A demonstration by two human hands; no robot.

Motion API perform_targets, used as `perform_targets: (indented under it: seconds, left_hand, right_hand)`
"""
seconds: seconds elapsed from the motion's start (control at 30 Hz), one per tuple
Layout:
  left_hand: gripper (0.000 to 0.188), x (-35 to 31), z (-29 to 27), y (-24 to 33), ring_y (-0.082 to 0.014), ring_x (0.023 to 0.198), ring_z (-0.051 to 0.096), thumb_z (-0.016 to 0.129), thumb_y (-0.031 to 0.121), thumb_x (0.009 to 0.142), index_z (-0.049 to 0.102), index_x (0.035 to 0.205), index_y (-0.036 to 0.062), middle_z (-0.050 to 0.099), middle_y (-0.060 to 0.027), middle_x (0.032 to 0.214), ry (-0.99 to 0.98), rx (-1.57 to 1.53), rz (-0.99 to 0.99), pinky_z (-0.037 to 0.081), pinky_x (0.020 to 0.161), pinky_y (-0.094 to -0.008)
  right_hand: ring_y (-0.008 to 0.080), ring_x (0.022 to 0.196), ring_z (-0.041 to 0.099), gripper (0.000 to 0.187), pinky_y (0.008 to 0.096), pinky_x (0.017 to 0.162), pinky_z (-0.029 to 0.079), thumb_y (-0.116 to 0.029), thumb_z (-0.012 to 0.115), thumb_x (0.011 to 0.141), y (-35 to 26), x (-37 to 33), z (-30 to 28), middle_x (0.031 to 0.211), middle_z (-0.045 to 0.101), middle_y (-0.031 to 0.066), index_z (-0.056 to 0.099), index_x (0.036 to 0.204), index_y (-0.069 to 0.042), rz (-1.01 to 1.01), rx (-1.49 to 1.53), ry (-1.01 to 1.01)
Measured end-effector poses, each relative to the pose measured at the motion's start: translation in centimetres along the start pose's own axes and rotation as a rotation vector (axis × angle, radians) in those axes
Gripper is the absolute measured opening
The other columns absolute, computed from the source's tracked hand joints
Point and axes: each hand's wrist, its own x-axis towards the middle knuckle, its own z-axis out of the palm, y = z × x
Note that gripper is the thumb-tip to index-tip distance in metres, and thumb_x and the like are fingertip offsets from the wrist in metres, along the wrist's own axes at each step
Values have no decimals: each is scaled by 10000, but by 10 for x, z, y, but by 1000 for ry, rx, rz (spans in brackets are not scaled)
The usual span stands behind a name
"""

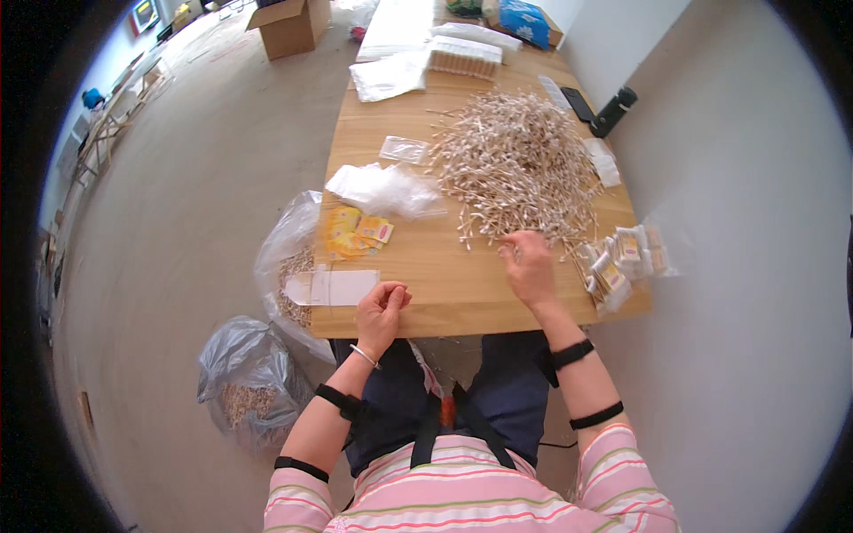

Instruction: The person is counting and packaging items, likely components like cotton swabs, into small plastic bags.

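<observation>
A big heap of cotton swabs [524, 160] with pale sticks and white tips covers the middle of the wooden table. My right hand [530, 269] reaches the heap's near edge, fingers bent into a pinch; what lies between the fingertips is too small to make out. By the table's front edge is my left hand [384, 315], its fingers curled together and their contents hidden. Beside it lies a flat white card [348, 288]. Yellow printed paper slips [355, 231] sit farther left. To the right of my right hand are several small packs of swabs [628, 249] in clear plastic.
Clear plastic bags [378, 188] lie left of the heap. A swab bundle [465, 57] stands at the back. A phone [577, 104] and a dark cylinder [613, 112] rest near the right wall. A grey bag of swabs [253, 382] is on the floor; a cardboard box [289, 28] stands behind.
</observation>
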Motion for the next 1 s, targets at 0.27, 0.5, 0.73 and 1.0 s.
perform_targets:
  seconds: [0.27, 0.5, 0.73, 1.0]
  left_hand:
    - [144, 4, -8, -11, -73, 668, 581, 585, 132, 924, 617, 982, 5, 640, -27, 780, 44, 97, -47, 492, 612, -215]
    - [121, 1, -9, -12, -84, 688, 611, 612, 91, 897, 618, 970, -5, 653, -41, 796, 87, -9, -15, 509, 618, -216]
    - [107, 5, -4, -11, -89, 642, 623, 643, 92, 864, 645, 929, 6, 663, -39, 744, 96, 96, 89, 504, 592, -227]
    - [170, -1, -2, -9, -94, 744, 603, 634, 103, 872, 612, 1014, 11, 650, -48, 830, 77, 251, 71, 498, 677, -238]
  right_hand:
    - [268, 1060, 555, 286, 390, 944, 433, -173, 631, 798, -40, 73, 116, 1102, 623, 104, 608, 1054, -47, -240, -408, 28]
    - [233, 886, 640, 191, 342, 729, 541, -110, 564, 775, -29, 50, 134, 1030, 658, 92, 636, 939, -44, -315, -567, -112]
    - [222, 858, 632, 67, 331, 709, 540, -93, 564, 761, -32, 32, 118, 887, 648, 70, 613, 806, -88, -338, -520, -94]
    - [251, 858, 618, 82, 340, 716, 526, -96, 534, 798, -49, -15, 95, 850, 622, 83, 608, 833, -87, -328, -449, -211]
